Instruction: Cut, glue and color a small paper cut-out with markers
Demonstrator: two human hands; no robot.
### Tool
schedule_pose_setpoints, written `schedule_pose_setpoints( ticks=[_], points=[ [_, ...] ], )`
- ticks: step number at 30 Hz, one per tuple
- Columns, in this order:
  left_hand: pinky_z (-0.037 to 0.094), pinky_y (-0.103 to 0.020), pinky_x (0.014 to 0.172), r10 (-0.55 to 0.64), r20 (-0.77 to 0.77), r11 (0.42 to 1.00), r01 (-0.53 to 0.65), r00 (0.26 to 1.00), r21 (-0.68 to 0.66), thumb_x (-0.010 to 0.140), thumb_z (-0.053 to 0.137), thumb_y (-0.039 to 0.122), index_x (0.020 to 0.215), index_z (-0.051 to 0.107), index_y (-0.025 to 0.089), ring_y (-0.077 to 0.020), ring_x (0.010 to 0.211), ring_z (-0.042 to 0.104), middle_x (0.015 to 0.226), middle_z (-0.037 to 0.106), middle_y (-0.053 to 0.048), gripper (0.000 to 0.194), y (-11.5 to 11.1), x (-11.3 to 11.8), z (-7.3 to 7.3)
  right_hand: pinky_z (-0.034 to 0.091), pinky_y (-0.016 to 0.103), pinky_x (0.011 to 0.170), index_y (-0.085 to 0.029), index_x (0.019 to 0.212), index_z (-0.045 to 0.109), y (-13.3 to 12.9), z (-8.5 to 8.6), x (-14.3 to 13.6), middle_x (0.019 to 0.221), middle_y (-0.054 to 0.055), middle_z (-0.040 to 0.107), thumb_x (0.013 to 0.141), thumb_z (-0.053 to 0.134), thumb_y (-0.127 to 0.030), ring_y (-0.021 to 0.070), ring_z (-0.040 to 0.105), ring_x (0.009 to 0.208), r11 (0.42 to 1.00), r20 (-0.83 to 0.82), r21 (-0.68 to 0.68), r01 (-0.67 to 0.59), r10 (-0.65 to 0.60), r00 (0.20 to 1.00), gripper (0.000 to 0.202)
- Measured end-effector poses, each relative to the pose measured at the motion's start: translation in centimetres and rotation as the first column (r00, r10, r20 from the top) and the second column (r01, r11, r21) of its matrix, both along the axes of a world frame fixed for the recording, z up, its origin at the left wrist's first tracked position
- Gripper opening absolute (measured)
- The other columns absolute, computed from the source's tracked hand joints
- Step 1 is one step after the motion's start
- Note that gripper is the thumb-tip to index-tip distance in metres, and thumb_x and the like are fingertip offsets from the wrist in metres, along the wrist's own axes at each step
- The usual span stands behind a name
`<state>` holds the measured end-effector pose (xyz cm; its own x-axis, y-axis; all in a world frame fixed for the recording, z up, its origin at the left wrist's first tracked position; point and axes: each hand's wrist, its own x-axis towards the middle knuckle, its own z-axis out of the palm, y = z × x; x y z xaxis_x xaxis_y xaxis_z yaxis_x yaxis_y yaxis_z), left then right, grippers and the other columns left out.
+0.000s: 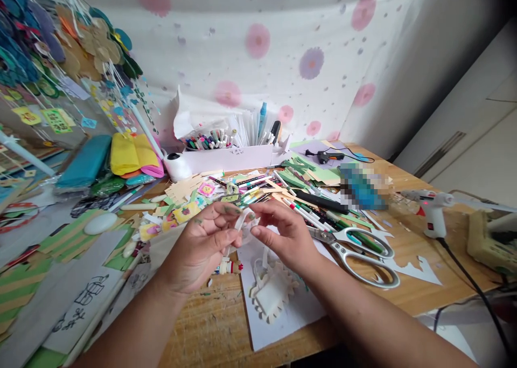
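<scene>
Both my hands meet in front of me above the table. My left hand (205, 244) pinches a thin white strip (242, 218), possibly ribbon or paper, between thumb and fingers. The fingertips of my right hand (285, 230) are closed on the strip's other side. Below them a white cut-out with a jagged, toothed edge (272, 292) lies on a white sheet of paper (258, 327). A narrow white band rises from that cut-out toward my right hand; whether it joins the strip I cannot tell. A small figure with red parts (229, 267) lies beside the sheet.
Large scissors (355, 252) lie right of my right hand. Pens and paper scraps (258, 187) cover the table's middle. A white hot glue gun (432, 212) with a cord stands at right. A pen box (228, 158) is behind; striped green paper (72, 233) lies left.
</scene>
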<state>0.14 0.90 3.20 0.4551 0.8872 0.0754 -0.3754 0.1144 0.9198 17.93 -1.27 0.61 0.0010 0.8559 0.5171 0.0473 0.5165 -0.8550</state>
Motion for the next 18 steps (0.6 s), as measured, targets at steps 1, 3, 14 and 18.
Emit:
schedule_pose_setpoints(
  ticks=[1,3,14,18],
  points=[
    [0.043,-0.020,0.056,-0.004,-0.012,1.000,0.004,1.000,0.001,0.067,0.082,0.022,0.091,0.069,0.020,-0.0105,0.061,0.058,0.074,0.068,-0.001,0.027,0.0,0.2,-0.1,0.047,0.030,0.068,-0.021,0.090,0.072,-0.1,0.0,-0.2,0.080,0.003,0.065,0.076,0.073,-0.024,0.0158,0.057,0.071,0.999,-0.010,-0.033,-0.013,0.013,1.000,0.014],
    [0.043,-0.019,0.055,0.008,-0.017,1.000,-0.008,1.000,-0.002,0.067,0.082,0.021,0.091,0.069,0.020,-0.0102,0.060,0.059,0.075,0.068,-0.001,0.028,-0.1,0.5,-0.3,0.045,0.029,0.065,-0.019,0.075,0.069,-0.2,-0.2,-0.5,0.071,0.002,0.064,0.076,0.072,-0.026,0.0149,0.054,0.066,0.992,-0.038,-0.121,-0.042,0.038,0.999,0.007],
    [0.047,-0.016,0.067,0.295,0.046,0.955,-0.292,0.955,-0.049,0.058,0.086,0.017,0.082,0.067,0.020,-0.0080,0.072,0.059,0.074,0.064,0.005,0.031,-0.2,2.0,-0.5,0.043,0.027,0.065,-0.019,0.070,0.071,0.1,-0.5,-0.9,0.065,-0.001,0.063,0.078,0.071,-0.043,0.0132,0.053,0.062,0.929,-0.172,-0.300,-0.216,0.170,0.970,0.025],
    [0.046,-0.016,0.064,0.362,0.074,0.931,-0.358,0.929,-0.068,0.057,0.086,0.021,0.079,0.065,0.019,-0.0073,0.069,0.055,0.073,0.062,0.005,0.031,-0.5,2.6,-0.4,0.041,0.027,0.065,-0.017,0.070,0.070,-0.1,-0.6,-1.5,0.063,-0.002,0.059,0.081,0.068,-0.043,0.0130,0.051,0.062,0.907,-0.200,-0.316,-0.279,0.223,0.954,0.027]
  ],
)
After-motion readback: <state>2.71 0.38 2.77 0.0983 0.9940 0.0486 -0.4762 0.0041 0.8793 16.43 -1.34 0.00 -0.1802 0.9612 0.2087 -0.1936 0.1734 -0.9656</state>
